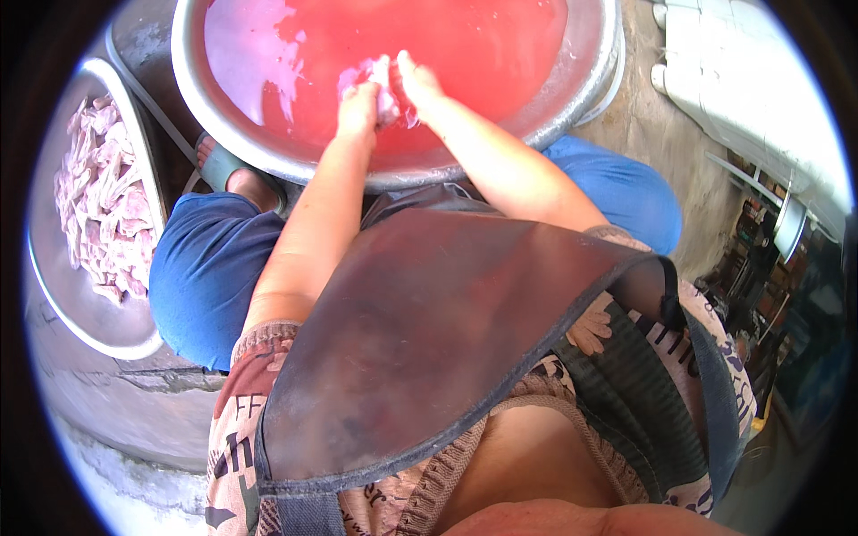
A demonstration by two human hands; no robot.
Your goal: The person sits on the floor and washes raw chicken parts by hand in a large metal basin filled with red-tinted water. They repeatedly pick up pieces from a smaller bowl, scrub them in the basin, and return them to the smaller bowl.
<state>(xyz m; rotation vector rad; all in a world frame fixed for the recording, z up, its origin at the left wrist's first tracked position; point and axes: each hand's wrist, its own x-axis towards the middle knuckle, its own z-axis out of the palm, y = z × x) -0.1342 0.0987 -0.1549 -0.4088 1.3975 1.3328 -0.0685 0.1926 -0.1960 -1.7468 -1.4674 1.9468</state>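
Note:
A wide metal basin (pixel 268 157) with red-tinted liquid (pixel 469 74) lies before me. Over the liquid, my left hand (pixel 360 104) grips a pale, wet piece of what looks like raw meat (pixel 386 100). My right hand (pixel 417 79) is at the right side of that piece, fingers extended and thumb side up; whether it touches the piece is unclear. At the far left, a second metal basin (pixel 87 321) holds a heap of pale raw meat pieces (pixel 110 201), some long and thin. A dark apron (pixel 429 321) covers my front.
My blue-trousered knees flank the large basin's near side. A sandalled foot (pixel 234 167) stands between the two basins. Pale hose or tubing (pixel 151 100) runs along the floor there. On the right are a large white container (pixel 751 87) and a cluttered rack (pixel 757 248).

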